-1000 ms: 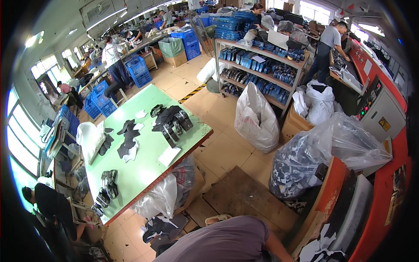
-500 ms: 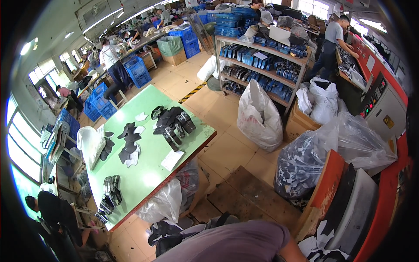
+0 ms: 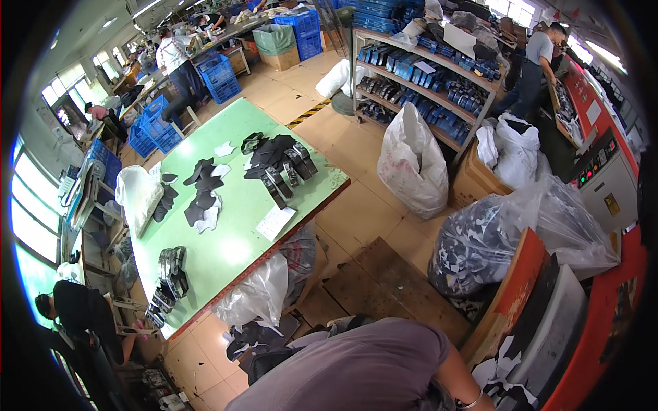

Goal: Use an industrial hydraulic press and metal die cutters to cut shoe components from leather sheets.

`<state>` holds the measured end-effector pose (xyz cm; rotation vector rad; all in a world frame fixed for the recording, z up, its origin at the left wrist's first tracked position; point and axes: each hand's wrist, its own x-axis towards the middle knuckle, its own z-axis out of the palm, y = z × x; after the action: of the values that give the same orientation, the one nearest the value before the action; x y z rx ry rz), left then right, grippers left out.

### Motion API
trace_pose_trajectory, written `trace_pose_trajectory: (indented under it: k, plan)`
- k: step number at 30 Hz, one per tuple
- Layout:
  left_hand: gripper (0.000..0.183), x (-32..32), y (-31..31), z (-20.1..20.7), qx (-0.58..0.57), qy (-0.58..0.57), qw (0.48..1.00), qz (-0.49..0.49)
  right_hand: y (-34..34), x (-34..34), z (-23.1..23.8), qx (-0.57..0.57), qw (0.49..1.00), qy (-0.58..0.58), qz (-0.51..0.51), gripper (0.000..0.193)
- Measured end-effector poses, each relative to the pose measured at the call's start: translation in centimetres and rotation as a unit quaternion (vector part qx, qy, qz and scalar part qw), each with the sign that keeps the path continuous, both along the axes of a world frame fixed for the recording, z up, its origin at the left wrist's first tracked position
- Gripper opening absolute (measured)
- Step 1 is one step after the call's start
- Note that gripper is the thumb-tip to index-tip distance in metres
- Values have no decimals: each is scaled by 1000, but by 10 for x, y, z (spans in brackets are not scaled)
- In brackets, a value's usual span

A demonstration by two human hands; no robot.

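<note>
My purple-grey shirt [image 3: 356, 370] fills the lower middle. From its sleeve my right forearm [image 3: 454, 373] reaches down to the lower edge, a bracelet [image 3: 470, 401] at the wrist. Only a sliver of my right hand [image 3: 485, 404] shows there, its fingers hidden, next to black and white scraps [image 3: 504, 373] beside the red machine. My left hand is out of view. Ahead and to the left stands a green-topped table [image 3: 226, 264] with dark cut pieces [image 3: 202, 181], stacked metal cutting dies [image 3: 173, 274] and a white paper sheet [image 3: 275, 220].
Clear bags of scraps [image 3: 473, 250] stand on the right, by an orange-edged board [image 3: 510, 294] and a red machine [image 3: 617, 308]. Beyond are a white sack [image 3: 415, 164] and a rack [image 3: 418, 85] of blue dies. Co-workers [image 3: 538, 68] stand at the far right and left.
The view has shifted, so the table sits slightly higher. My right forearm has come further into view, and its bracelet now shows at the lower edge.
</note>
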<state>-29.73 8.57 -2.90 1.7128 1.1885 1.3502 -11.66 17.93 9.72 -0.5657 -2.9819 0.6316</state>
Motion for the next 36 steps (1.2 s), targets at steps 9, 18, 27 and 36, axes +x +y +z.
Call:
trace_pose_trajectory:
  k: [9,18,27,36]
  plan:
    - [59,-23,-52,21,-69,-177,981,-30,-77,-66,-26,-66,992,26,104,50]
    - [34,-117,-67,17,13,-37,996,-74,-167,-25,-17,-78,987,85,-113,45]
    - [27,-195,71,59,-196,-72,977,38,-102,-43,-20,-143,944,34,-295,64]
    - [31,-76,182,52,28,216,975,-45,7,-21,-37,67,871,149,-463,40]
